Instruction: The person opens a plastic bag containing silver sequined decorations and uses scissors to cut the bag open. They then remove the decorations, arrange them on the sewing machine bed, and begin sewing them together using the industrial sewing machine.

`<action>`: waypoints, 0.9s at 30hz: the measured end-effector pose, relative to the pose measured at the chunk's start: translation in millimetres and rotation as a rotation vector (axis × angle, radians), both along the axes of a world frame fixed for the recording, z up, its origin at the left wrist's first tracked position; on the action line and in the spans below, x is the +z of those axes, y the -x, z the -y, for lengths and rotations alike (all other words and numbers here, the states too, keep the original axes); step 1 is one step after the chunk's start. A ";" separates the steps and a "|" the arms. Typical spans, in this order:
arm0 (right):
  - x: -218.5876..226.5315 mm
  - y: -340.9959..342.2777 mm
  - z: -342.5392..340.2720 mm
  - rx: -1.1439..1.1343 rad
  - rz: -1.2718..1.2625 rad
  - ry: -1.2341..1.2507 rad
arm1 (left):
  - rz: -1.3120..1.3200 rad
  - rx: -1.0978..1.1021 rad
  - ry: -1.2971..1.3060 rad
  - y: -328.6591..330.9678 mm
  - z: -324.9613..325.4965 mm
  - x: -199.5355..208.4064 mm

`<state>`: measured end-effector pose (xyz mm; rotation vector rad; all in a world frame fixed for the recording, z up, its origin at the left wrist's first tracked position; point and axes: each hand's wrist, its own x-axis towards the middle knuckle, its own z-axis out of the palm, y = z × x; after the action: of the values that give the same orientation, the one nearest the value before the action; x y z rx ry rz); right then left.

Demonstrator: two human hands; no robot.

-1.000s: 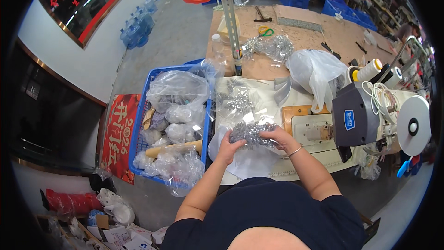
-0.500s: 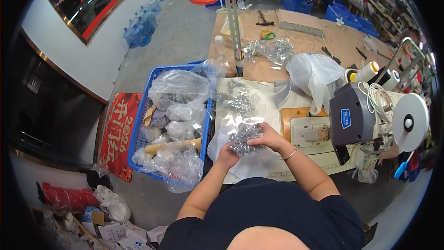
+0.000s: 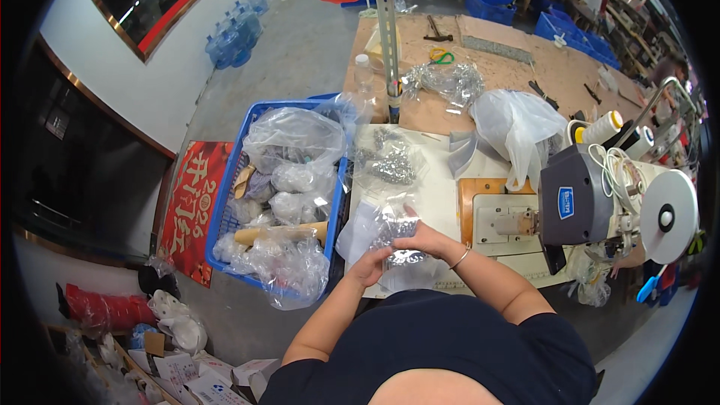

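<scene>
A clear plastic bag (image 3: 396,226) with shiny silvery pieces in it is between my hands, low over the pale sewing table. My right hand (image 3: 427,238), with a bracelet at the wrist, grips its right side, thumb and fingers bent round it. My left hand (image 3: 369,265) is closed at its near left edge; its fingertips are partly lost against the shiny plastic. Just beyond lies another clear bag of silvery pieces (image 3: 394,163) on the tabletop. What the small pieces are cannot be made out.
A sewing machine (image 3: 577,195) with thread cones stands to the right. At left is a blue crate (image 3: 212,244) full of plastic bags and a cardboard tube. A metal post (image 3: 388,37) rises beyond my hands. The brown workbench (image 3: 499,79) holds scissors, a hammer and a white bag.
The silvery bundle between my hands has flattened and shows less, with more smooth plastic visible. My left hand has shifted slightly down. The whole view has moved a little.
</scene>
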<state>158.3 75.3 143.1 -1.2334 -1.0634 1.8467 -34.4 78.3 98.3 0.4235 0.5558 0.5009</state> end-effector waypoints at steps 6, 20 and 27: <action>1.2 27.0 -18.8 0.149 0.163 0.025 | -0.132 0.202 -0.029 13.2 7.1 -0.5; -123.8 -27.6 -142.7 -0.908 0.129 0.392 | 0.198 0.557 -0.078 53.9 -10.6 -0.6; -131.3 -0.5 -207.6 -1.064 -0.422 0.388 | 0.163 0.604 0.070 54.7 -20.0 -6.6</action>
<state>158.9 282.9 11.8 -1.1783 0.2208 1.3400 -89.1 98.3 91.6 0.1374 0.5374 1.0818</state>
